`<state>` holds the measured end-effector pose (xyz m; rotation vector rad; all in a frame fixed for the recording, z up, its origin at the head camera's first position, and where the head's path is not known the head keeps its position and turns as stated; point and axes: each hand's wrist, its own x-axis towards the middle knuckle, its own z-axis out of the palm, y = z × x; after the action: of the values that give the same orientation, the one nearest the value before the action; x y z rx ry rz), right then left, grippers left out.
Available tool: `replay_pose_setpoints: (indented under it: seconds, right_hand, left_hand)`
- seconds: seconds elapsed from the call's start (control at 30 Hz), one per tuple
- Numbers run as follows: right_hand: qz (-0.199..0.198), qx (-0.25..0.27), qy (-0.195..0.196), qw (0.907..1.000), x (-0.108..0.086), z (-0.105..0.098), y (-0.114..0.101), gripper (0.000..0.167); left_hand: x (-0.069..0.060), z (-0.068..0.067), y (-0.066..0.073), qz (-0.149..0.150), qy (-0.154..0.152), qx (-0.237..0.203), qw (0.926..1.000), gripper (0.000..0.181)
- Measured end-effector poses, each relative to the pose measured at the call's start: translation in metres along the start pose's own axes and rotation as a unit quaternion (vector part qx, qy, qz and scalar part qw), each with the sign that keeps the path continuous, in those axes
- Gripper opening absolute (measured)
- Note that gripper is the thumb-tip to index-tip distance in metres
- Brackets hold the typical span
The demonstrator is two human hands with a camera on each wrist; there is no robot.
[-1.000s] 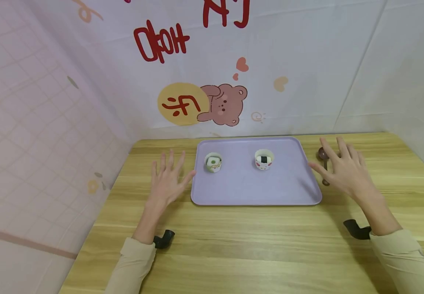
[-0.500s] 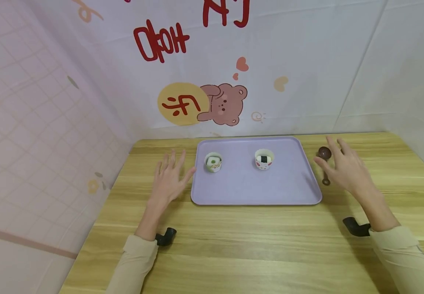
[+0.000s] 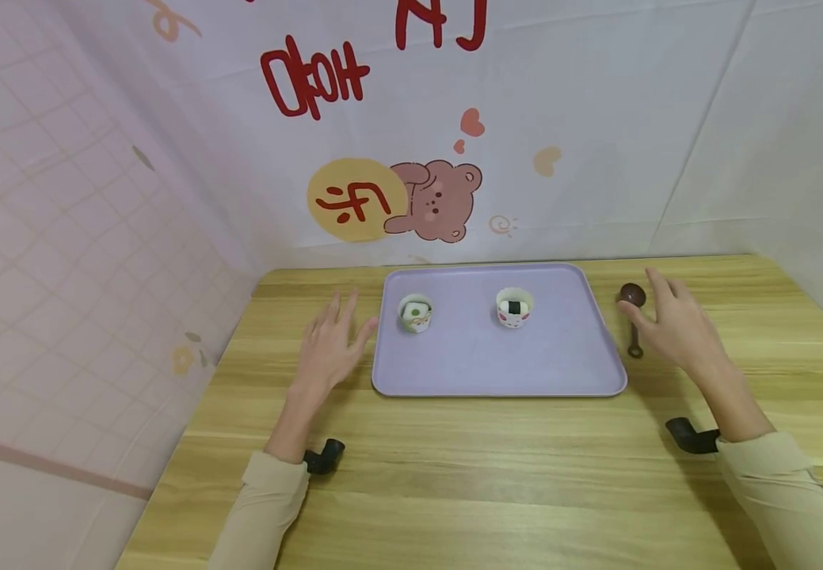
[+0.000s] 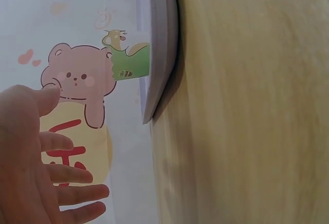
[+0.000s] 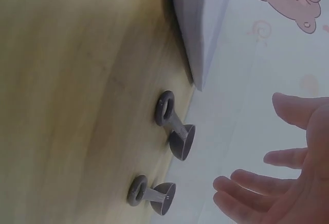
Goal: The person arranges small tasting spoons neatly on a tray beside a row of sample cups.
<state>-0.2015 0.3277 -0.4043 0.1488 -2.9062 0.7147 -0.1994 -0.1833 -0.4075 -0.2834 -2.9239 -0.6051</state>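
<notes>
The left hand [image 3: 325, 352], its grip spread with fingers apart, hovers near the left edge of a pale purple rectangular plastic tray [image 3: 475, 368] on the wood-grain desk [image 3: 468, 483]. The right hand [image 3: 682, 332], its grip also spread, hovers beside two dark brown round-bowled spoons with ring-ended handles [image 5: 182, 141], lying right of the tray. On the tray, well apart, stand two small white patterned cups [image 3: 513, 320], the left one containing a white-and-green piece [image 3: 416, 310], the right a black-banded white piece [image 3: 514, 307].

beige sleeves [image 3: 257, 514] | turned-up cuffs [image 3: 766, 454] | black bent fitting [image 3: 329, 455] beside each
</notes>
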Motion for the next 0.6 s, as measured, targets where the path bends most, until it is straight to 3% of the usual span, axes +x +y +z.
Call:
replay_pose_setpoints:
  seconds: [0.23, 0.6]
  right_hand:
    - [0.006, 0.0, -0.004, 1.0, 0.0004, 0.0018, 0.0018, 0.082]
    - [0.017, -0.003, -0.004, 0.9999, 0.0041, 0.0086, 0.0084, 0.078]
  left_hand:
    - [0.0037, 0.0038, -0.0009, 0.003, 0.006, -0.022, 0.9997, 0.073]
    - [0.0056, 0.0079, 0.0011, -0.011, -0.009, -0.047, 0.9988, 0.069]
